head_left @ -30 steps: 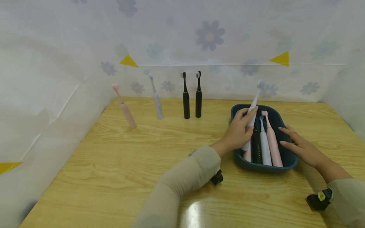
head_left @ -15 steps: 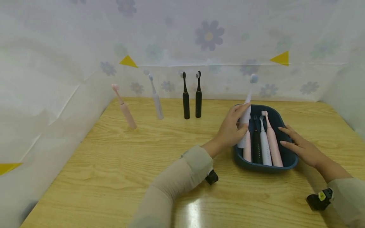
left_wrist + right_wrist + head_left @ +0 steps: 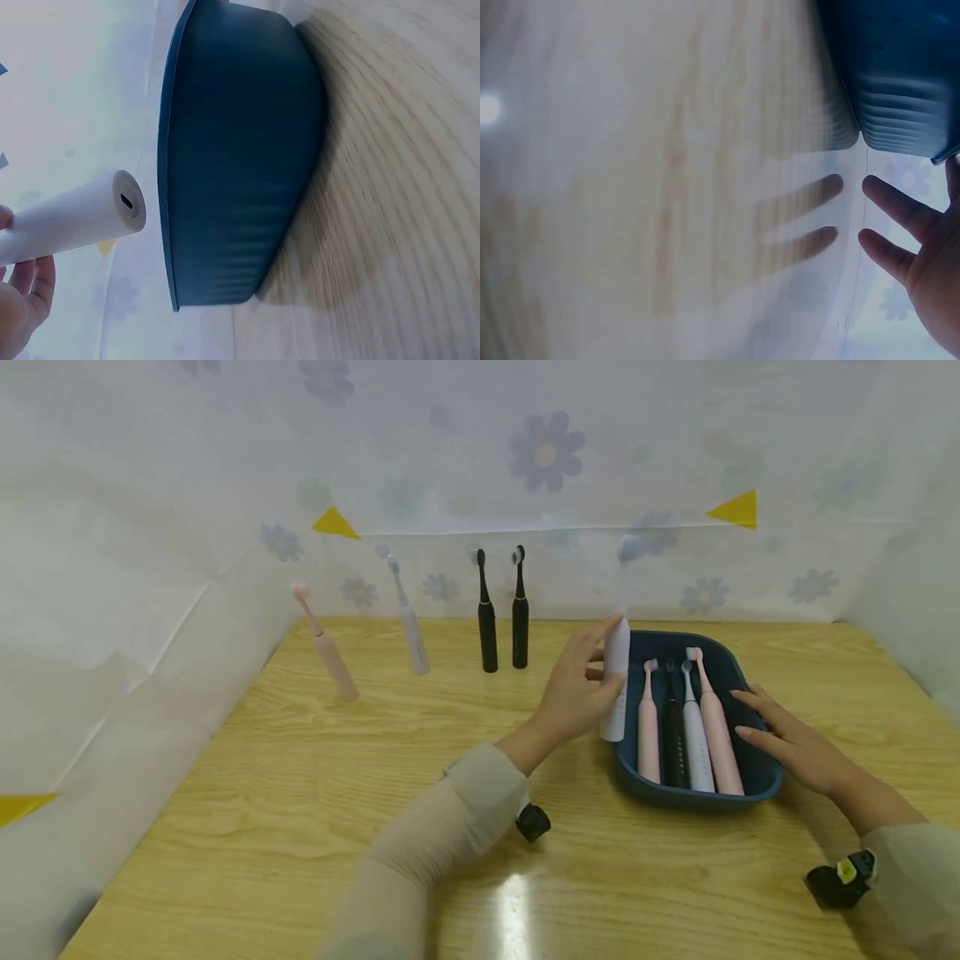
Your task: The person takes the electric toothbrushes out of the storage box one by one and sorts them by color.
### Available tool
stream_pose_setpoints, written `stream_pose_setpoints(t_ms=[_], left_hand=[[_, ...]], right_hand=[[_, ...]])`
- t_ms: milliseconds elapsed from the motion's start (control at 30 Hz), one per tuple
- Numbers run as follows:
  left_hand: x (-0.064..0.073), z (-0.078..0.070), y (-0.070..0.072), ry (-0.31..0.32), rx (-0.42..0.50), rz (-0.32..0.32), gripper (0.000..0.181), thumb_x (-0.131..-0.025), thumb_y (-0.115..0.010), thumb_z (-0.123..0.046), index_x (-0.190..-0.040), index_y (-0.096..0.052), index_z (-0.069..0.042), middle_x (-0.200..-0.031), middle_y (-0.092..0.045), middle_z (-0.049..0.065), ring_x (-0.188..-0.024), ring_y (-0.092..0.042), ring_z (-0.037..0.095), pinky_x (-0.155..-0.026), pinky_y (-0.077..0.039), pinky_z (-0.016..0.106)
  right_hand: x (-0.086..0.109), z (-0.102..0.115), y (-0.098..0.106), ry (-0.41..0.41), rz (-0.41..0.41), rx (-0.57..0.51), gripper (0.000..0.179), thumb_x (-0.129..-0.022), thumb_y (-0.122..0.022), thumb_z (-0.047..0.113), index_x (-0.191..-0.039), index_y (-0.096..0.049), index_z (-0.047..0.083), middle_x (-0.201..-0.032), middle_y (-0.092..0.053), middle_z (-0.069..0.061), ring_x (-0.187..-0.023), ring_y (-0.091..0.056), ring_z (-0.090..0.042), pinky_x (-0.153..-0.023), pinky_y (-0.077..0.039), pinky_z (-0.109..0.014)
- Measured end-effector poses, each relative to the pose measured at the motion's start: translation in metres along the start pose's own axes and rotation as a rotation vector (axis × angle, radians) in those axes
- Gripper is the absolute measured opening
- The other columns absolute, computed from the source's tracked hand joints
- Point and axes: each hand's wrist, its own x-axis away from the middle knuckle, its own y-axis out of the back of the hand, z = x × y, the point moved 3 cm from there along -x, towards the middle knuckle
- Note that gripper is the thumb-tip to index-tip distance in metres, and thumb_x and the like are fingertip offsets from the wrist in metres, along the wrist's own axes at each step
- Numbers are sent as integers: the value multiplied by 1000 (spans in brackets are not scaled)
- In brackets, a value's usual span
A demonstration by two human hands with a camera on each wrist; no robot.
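Observation:
A white electric toothbrush [image 3: 617, 685] is pinched upright between the thumb and fingers of my left hand [image 3: 573, 689], over the left rim of a dark blue bin [image 3: 697, 802]. In the left wrist view the toothbrush's round base [image 3: 130, 201] is above the rim, apart from the bin wall [image 3: 225, 150]. Inside the bin lie a short pink toothbrush [image 3: 648, 739], a black one [image 3: 675, 747], a white one [image 3: 697, 747] and a larger pink one [image 3: 722, 743]. My right hand [image 3: 802, 756] rests on the right rim; two straight fingers [image 3: 904, 206] extend outside the bin.
Standing on the wooden table [image 3: 300, 827] to the left are a pink toothbrush [image 3: 335, 664], a white one [image 3: 414, 639] and two black ones, a left [image 3: 487, 639] and a right [image 3: 520, 631]. A flowered cloth [image 3: 450, 468] hangs behind.
My left hand has carried the white toothbrush leftward from inside the bin to its left rim, uncovering the short pink toothbrush. My right hand has stayed on the rim.

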Motion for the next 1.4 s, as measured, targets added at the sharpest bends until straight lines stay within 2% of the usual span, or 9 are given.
stream_pose_setpoints(t_ms=[167, 267, 433, 533, 600, 700, 1100, 1400], left_hand=[[3, 24, 14, 14, 0, -22, 62, -80, -56, 5, -134, -30, -10, -123, -37, 13, -95, -51, 18, -70, -45, 17], [5, 37, 22, 1, 3, -40, 66, -79, -57, 4, -135, -27, -14, -125, -37, 11, -94, -51, 17, -70, -45, 19], [12, 35, 42, 8, 8, -75, 66, -79, -56, 6, -135, -25, -9, -121, -42, 16, -95, -52, 22, -72, -45, 23], [15, 39, 52, 41, 1, -94, 66, -79, -56, 6, -135, -24, -8, -117, -44, 16, -93, -52, 23, -72, -45, 24], [16, 51, 57, 57, -8, -108, 68, -79, -57, 5, -136, -24, -12, -116, -44, 13, -91, -52, 19, -72, -45, 25], [21, 57, 67, 89, -9, -132, 68, -78, -57, 6, -135, -24, -12, -115, -45, 12, -91, -51, 20, -73, -46, 27], [34, 76, 105, 196, -34, -230, 68, -77, -58, 7, -135, -28, -15, -113, -47, 14, -93, -51, 22, -73, -46, 29], [41, 92, 134, 307, -35, -305, 64, -77, -58, 7, -133, -30, -8, -114, -45, 14, -95, -48, 23, -77, -45, 31]], right_hand=[[-3, 1, -1, 0, 3, 0, 57, -93, -38, 18, -139, -7, 8, -141, 14, -12, -123, 7, -44, -82, -9, -68], [-4, 2, -1, 10, 5, 2, 57, -93, -38, 17, -139, -7, 8, -141, 14, -12, -122, 5, -46, -82, -8, -69], [-4, 3, -1, 20, 14, 2, 57, -93, -37, 17, -139, -6, 8, -140, 14, -13, -122, 6, -46, -81, -7, -69], [-5, 4, 1, 10, 15, 12, 57, -93, -38, 18, -139, -6, 8, -140, 14, -13, -121, 4, -48, -81, -9, -69], [-5, 3, 1, 2, 15, 17, 57, -93, -38, 18, -139, -6, 8, -140, 14, -14, -120, 2, -49, -80, -10, -69], [-4, 2, 1, -11, 17, 24, 57, -93, -38, 19, -139, -6, 8, -141, 13, -14, -119, -1, -51, -79, -13, -68], [-3, 2, 0, -24, 13, 18, 57, -93, -38, 20, -139, -7, 8, -140, 13, -15, -121, 2, -49, -81, -11, -68], [-2, 4, -2, -23, 7, 1, 57, -93, -38, 21, -140, -6, 11, -141, 14, -10, -122, 6, -44, -81, -10, -68]])
